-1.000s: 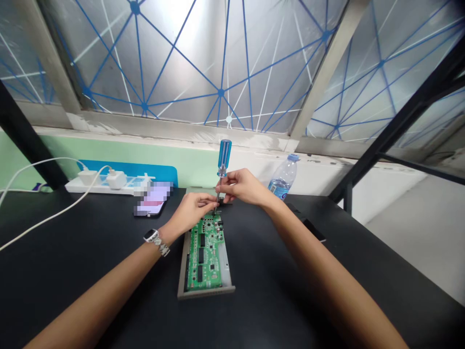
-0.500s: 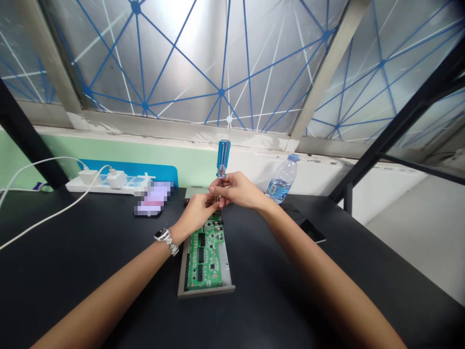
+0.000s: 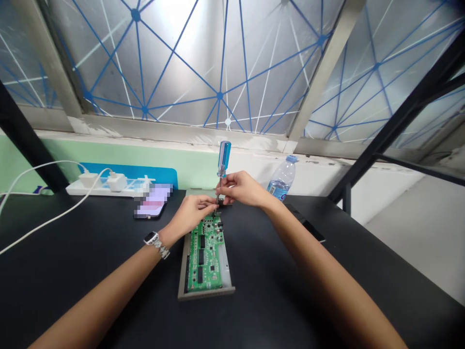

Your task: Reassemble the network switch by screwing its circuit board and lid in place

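A screwdriver (image 3: 224, 157) with a clear blue handle stands nearly upright over the far part of a green circuit board (image 3: 207, 257). The board sits in a grey metal case (image 3: 228, 271) on the black table. My right hand (image 3: 243, 189) pinches the screwdriver's shaft between thumb and fingers, below the handle. Thumb and fingertips of my left hand (image 3: 194, 212) close on the shaft lower down, near its tip. Whether they also hold a screw is too small to tell. My left hand hides some of the case's far left part.
A water bottle (image 3: 281, 179) stands behind my right forearm, near a dark flat device (image 3: 312, 230). At the back left lie a phone (image 3: 154, 201) and a white power strip (image 3: 78, 188) with plugs and cables. Black frame bars (image 3: 366, 160) rise at the right.
My left hand has shifted slightly left and its fingers have straightened. My right hand has moved slightly right, and more of the screwdriver's shaft shows.
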`<state>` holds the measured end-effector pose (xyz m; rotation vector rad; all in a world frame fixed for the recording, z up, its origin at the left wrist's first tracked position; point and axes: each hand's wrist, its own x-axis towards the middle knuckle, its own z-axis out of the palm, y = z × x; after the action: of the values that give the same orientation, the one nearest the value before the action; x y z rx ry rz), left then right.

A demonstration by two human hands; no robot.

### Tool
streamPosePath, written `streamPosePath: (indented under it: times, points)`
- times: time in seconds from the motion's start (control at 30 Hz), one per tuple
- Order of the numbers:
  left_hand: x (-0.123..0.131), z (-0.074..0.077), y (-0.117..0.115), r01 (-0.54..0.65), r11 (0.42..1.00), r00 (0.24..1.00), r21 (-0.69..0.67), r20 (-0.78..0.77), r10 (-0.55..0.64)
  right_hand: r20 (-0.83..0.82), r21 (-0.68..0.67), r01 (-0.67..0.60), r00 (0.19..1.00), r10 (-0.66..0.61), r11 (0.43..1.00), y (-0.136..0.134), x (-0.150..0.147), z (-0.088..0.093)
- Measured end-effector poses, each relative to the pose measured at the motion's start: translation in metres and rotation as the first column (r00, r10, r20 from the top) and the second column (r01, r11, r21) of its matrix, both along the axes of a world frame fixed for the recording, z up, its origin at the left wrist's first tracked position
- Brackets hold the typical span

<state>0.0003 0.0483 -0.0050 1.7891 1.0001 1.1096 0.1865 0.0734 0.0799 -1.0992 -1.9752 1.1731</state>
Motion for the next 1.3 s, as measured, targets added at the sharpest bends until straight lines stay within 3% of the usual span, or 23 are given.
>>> streamPosePath:
  times: [0.33, 0.5, 0.67, 0.87, 1.07, 1.3]
  points:
    - [0.006, -0.008, 0.009, 0.022, 0.996, 0.999, 0.092, -0.026, -0.019, -0.014, -0.063, -0.081, 0.997, 0.081, 0.995, -0.012, -0.013, 0.003]
    - [0.012, -0.013, 0.010, -0.021, 0.998, 1.000, 0.066, -0.022, 0.023, -0.016, 0.008, -0.067, 0.998, 0.067, 0.998, -0.008, -0.015, -0.008]
    - [0.012, -0.007, 0.003, -0.036, 0.999, 0.998, -0.012, 0.051, 0.036, 0.042, 0.207, 0.048, 0.997, -0.057, 0.977, -0.001, -0.010, -0.016]
    - [0.003, 0.007, -0.007, -0.009, 1.000, 0.999, -0.008, 0.034, 0.010, 0.086, 0.203, 0.025, 0.995, -0.044, 0.979, -0.009, -0.005, -0.001]
    - [-0.025, 0.010, -0.022, -0.114, 0.990, 0.980, 0.079, -0.156, 0.125, -0.135, 0.047, 0.089, 0.987, -0.082, 0.995, -0.024, 0.005, -0.001]
    - [-0.044, 0.005, -0.044, -0.103, 0.983, 0.959, 0.151, -0.246, 0.139, -0.538, -0.106, 0.118, 0.828, -0.157, 0.987, -0.053, 0.014, -0.044]
